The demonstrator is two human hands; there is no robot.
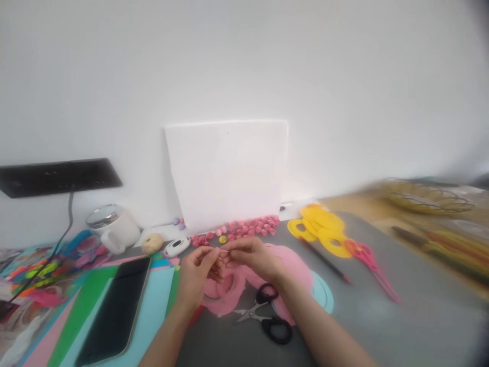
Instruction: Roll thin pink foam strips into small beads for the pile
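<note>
Both hands meet above the grey mat, fingertips almost touching. My left hand (pixel 200 270) is closed in a pinch, and my right hand (pixel 252 257) pinches from the other side. Something small and pinkish seems to sit between the fingertips, too blurred to name. Beneath the hands lie pink paper rings (pixel 225 306) and larger pink paper pieces (pixel 294 262). Black-handled scissors (pixel 254 312) rest with blades slightly apart, just under my right wrist. Behind the hands, many small pink rolled paper flowers (pixel 248 229) are heaped, with a yellow one (pixel 222 239) among them.
A white board (pixel 229 173) leans on the wall. At right are yellow paper rings (pixel 321 224), a pencil (pixel 326 260) and pink scissors (pixel 372 267). At left, a phone (pixel 114 311) lies on coloured paper sheets (pixel 156 290), near a white mug (pixel 118 232) and a cable (pixel 69 219).
</note>
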